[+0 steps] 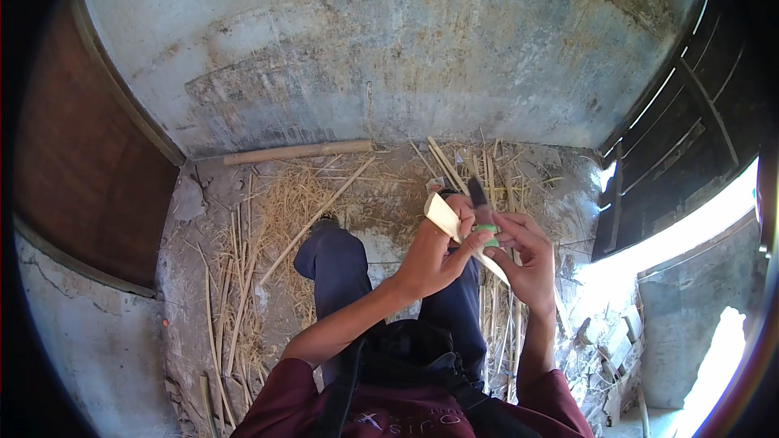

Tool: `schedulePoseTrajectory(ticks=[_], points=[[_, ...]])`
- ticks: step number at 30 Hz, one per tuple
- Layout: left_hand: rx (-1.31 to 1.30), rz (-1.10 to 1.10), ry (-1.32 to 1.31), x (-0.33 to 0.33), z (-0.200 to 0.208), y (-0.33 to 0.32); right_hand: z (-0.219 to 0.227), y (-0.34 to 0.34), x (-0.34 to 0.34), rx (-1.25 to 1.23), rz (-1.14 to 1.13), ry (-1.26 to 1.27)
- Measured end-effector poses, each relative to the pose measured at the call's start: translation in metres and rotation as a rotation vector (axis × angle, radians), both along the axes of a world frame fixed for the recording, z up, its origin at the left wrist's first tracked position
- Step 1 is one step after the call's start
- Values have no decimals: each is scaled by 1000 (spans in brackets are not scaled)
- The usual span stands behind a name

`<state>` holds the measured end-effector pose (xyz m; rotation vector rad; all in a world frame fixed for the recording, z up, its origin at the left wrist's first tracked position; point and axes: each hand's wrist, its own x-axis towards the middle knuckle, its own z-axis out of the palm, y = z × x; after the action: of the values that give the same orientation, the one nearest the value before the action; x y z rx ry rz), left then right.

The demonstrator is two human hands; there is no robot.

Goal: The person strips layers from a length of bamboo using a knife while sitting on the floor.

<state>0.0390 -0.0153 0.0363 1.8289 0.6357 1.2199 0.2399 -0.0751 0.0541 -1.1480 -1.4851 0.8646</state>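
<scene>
A pale split bamboo strip point(441, 214) slants across in front of my knees, its broad end at the upper left and its thin end by my right palm. Closed around its upper part is my left hand point(451, 237), with the thumb reaching over toward the knife. My right hand point(526, 250) is closed on a knife point(478, 195), its dark blade pointing up and away from me. Green shows on the handle between the two hands. Fingers hide where blade and strip meet.
Bamboo shavings point(286, 204) and long thin strips point(320, 217) litter the floor around my legs. A thick bamboo pole point(299, 152) lies along the far stained wall point(324, 73). Rubble point(613, 341) lies at the right, near a bright opening. A brown door panel point(89, 146) stands at the left.
</scene>
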Motion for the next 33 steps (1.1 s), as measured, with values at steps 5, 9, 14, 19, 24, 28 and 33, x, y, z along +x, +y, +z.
schedulePoseTrajectory(ticks=[5, 9, 14, 19, 24, 28, 33], points=[[-168, -140, -307, -9, 39, 6, -1, -7, 16, 116, -132, 113], [-56, -150, -378, -46, 97, 17, 8, -16, 35, 128, -164, 241], [482, -22, -373, -123, 175, 21, 7, -26, 57, 126, -255, 331], [873, 491, -555, -185, 229, -19, 8, -16, 52, 157, -330, 282], [905, 499, -435, -222, 243, -12, 14, -11, 48, 65, -369, 309], [578, 519, -78, -202, 234, -16, 12, -7, 45, 68, -374, 227], [-146, 106, 456, -159, 173, 45, 8, -19, 64, -75, -312, 87]])
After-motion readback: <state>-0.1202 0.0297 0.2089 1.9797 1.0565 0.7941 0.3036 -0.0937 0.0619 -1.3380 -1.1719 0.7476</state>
